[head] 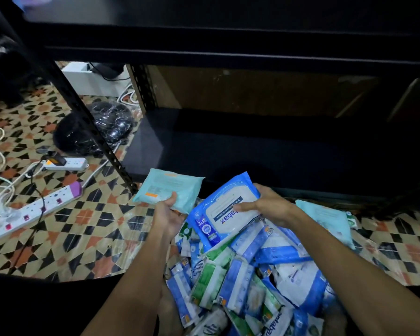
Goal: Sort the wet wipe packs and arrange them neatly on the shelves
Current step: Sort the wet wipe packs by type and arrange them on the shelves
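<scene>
Here left hand grips teal pack; right hand grips blue pack.

Dim overall, the shelves nearly black, the patterned floor lit brighter, with wide-angle bending at the edges.

The big blue pack carries the letters "abax" in dark blue on its white label, seen upside down; the start of the word is hidden under the right hand that grips the pack. The small line of print above this word is too blurred to read. In the pile, one white and blue pack at the bottom edge shows "ntabax" (also turned around). The other packs have only unreadable print.
</scene>
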